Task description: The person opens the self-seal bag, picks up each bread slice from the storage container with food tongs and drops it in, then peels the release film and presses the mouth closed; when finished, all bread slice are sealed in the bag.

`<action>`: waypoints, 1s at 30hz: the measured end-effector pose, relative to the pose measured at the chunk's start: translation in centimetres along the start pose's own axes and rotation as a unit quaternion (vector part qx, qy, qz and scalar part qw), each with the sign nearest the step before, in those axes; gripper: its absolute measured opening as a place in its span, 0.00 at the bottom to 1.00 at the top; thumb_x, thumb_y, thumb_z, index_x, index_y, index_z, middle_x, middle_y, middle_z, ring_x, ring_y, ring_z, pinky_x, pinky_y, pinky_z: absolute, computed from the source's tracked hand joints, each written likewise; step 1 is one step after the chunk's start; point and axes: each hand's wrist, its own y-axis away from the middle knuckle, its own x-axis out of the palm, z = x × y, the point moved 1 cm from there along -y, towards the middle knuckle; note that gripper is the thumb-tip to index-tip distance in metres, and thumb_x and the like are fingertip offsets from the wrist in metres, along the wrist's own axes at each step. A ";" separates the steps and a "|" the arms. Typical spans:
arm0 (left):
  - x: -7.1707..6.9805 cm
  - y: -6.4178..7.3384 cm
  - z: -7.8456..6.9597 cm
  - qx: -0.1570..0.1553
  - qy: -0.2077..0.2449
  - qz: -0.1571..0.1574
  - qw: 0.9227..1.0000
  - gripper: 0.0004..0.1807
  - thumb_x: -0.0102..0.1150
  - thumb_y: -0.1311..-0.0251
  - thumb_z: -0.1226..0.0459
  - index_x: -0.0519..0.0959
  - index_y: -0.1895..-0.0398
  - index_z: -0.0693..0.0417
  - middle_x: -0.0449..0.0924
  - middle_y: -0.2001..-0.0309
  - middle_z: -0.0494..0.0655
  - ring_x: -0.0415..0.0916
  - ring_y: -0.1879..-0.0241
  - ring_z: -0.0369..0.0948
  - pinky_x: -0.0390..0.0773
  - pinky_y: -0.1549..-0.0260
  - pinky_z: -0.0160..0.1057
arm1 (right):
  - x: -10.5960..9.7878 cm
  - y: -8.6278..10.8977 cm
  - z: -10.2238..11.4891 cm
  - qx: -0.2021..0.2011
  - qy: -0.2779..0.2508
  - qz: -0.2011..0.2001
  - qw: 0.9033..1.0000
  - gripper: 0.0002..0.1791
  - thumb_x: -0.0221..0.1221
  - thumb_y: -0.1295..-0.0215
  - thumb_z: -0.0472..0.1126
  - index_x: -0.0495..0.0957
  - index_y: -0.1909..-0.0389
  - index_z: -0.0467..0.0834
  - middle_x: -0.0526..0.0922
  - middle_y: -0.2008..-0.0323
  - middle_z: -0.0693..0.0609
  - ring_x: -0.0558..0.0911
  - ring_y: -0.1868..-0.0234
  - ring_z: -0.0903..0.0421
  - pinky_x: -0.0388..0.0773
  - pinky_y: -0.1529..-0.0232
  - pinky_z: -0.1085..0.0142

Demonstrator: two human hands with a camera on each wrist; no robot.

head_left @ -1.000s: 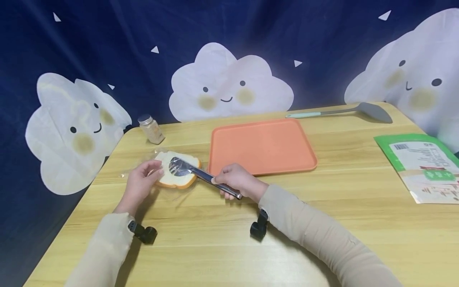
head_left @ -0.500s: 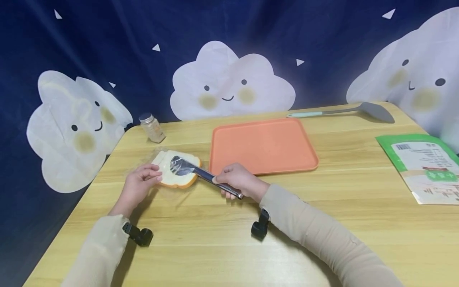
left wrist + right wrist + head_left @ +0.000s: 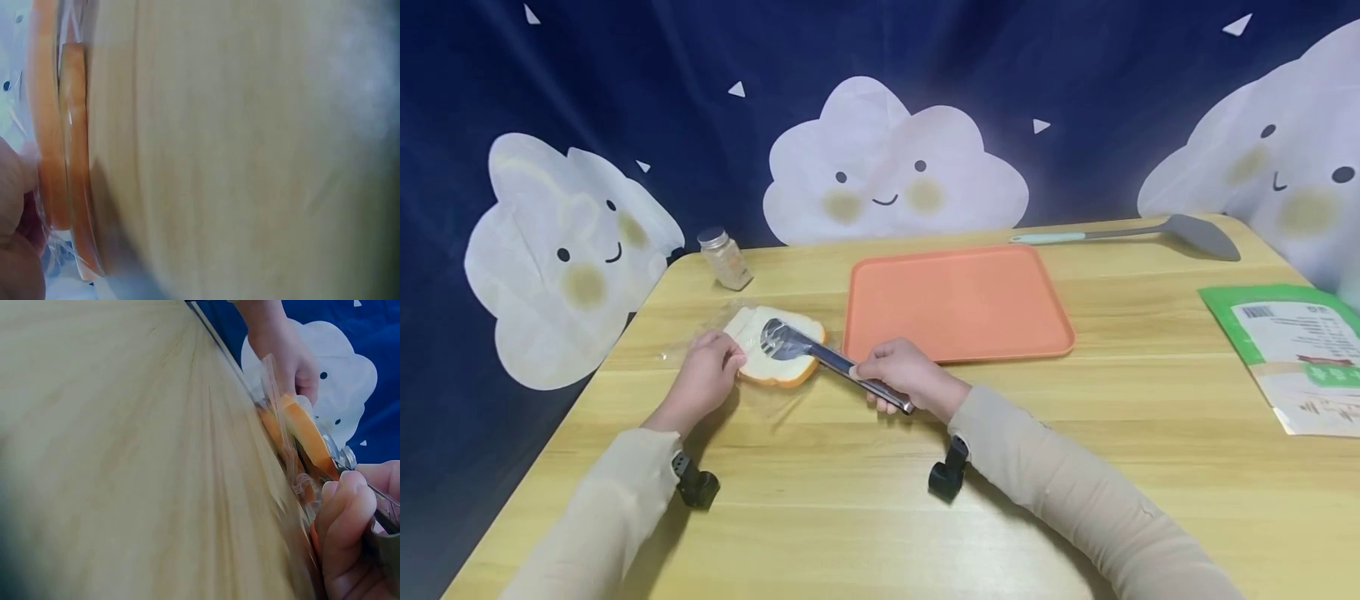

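Two bread slices (image 3: 797, 372), with white faces and orange-brown crusts, lie one over the other in a clear plastic bag (image 3: 700, 333) on the table's left half. My left hand (image 3: 703, 371) pinches the bag at the left edge of the bread. In the left wrist view the fingers (image 3: 15, 181) lie against the upper crust (image 3: 50, 125). My right hand (image 3: 906, 375) grips metal tongs (image 3: 831, 358) by the handles. One tong head rests on the upper slice; in the right wrist view a dark part shows between the slices. The lower tong head is mostly hidden.
An orange tray (image 3: 958, 304) stands right of the bread. A small seasoning jar (image 3: 726, 262) is at the back left. Along the back right edge lies a grey spatula (image 3: 1198, 236) with a mint handle. A green and white packet (image 3: 1292, 350) lies at the far right.
The whole head view has shifted slightly, moving the scene to the right. My left fingers have changed their hold at the bread's left edge. My right hand keeps the tongs on the slice.
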 end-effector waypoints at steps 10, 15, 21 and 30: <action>-0.5 0.2 0.2 -0.020 0.023 0.040 0.999 0.04 0.53 0.40 0.71 0.74 0.65 0.66 0.73 0.62 0.59 0.69 0.58 0.53 0.69 0.54 0.52 | -0.3 0.0 0.0 -0.002 0.004 0.000 1.000 0.09 0.57 0.39 0.37 0.70 0.73 0.36 0.75 0.85 0.44 0.70 0.91 0.58 0.69 0.90 0.70; -0.9 0.7 0.8 -0.028 0.090 0.036 0.995 0.13 0.59 0.44 0.71 0.79 0.55 0.66 0.76 0.55 0.58 0.72 0.53 0.51 0.72 0.52 0.44 | -0.3 0.0 0.0 -0.003 0.005 0.004 1.000 0.09 0.56 0.39 0.37 0.70 0.73 0.36 0.74 0.85 0.44 0.70 0.90 0.58 0.68 0.90 0.70; -1.0 0.5 0.5 0.002 0.074 0.001 0.997 0.05 0.63 0.48 0.72 0.82 0.68 0.64 0.79 0.65 0.55 0.74 0.62 0.47 0.72 0.62 0.32 | -0.3 0.0 0.2 -0.003 0.005 0.004 1.000 0.09 0.57 0.39 0.37 0.69 0.73 0.36 0.74 0.85 0.44 0.70 0.91 0.58 0.68 0.90 0.70; -0.7 0.3 0.1 -0.018 0.036 -0.046 0.998 0.03 0.58 0.43 0.71 0.79 0.72 0.63 0.78 0.68 0.54 0.70 0.69 0.44 0.70 0.68 0.39 | -0.4 -0.1 0.0 -0.001 -0.009 0.009 1.000 0.08 0.56 0.39 0.37 0.69 0.71 0.35 0.74 0.86 0.45 0.70 0.91 0.59 0.69 0.90 0.71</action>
